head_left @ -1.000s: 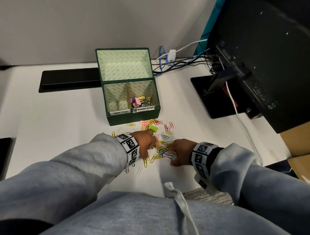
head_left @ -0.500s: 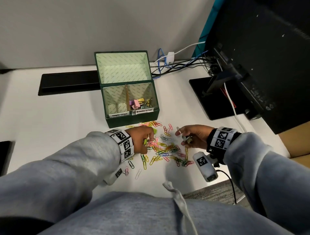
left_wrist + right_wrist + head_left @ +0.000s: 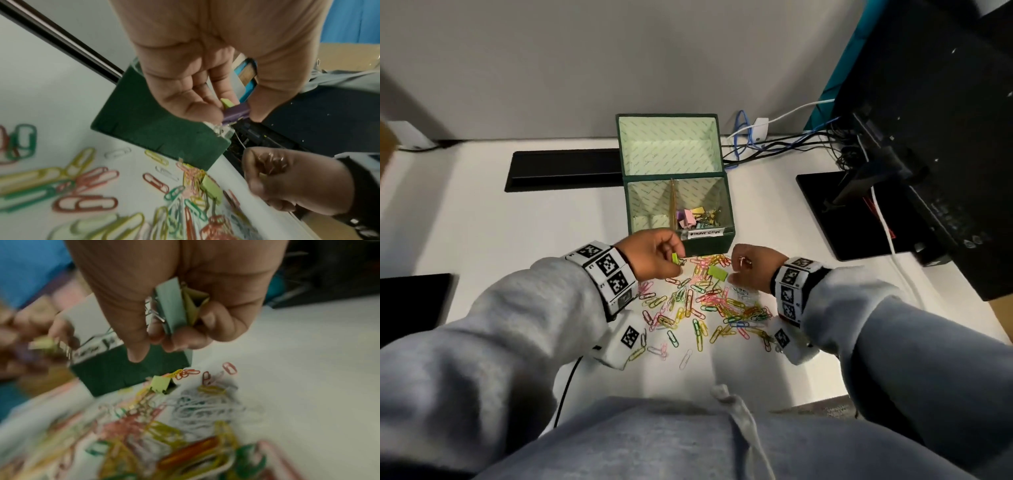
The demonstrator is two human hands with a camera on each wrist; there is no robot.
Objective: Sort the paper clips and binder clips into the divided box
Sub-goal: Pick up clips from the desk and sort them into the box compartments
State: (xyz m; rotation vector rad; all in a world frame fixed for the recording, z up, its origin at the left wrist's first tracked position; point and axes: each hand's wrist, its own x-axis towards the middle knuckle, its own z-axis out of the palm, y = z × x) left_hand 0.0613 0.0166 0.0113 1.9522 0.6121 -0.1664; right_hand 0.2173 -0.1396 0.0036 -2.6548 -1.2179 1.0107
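A dark green divided box (image 3: 709,242) stands open on the white desk, with binder clips (image 3: 693,217) in its right front compartment. My left hand (image 3: 654,257) hovers at the box's front left corner and pinches binder clips, a lime one (image 3: 675,257) and a purple one (image 3: 236,112). My right hand (image 3: 751,265) is raised just right of the box and grips a pale teal binder clip (image 3: 171,305) and a yellow one (image 3: 195,305). A lime binder clip (image 3: 717,273) lies on the pile of coloured paper clips (image 3: 709,305) between my hands.
The box's lid (image 3: 671,144) stands open behind it. A black monitor stand (image 3: 859,216), cables (image 3: 774,147) and a monitor (image 3: 945,137) crowd the right. A black strip (image 3: 561,169) lies at the back left. A dark flat object (image 3: 410,301) sits at the left edge.
Both hands have lifted off the clip pile and moved toward the box front, each carrying binder clips. The right hand rose first from low on the pile.
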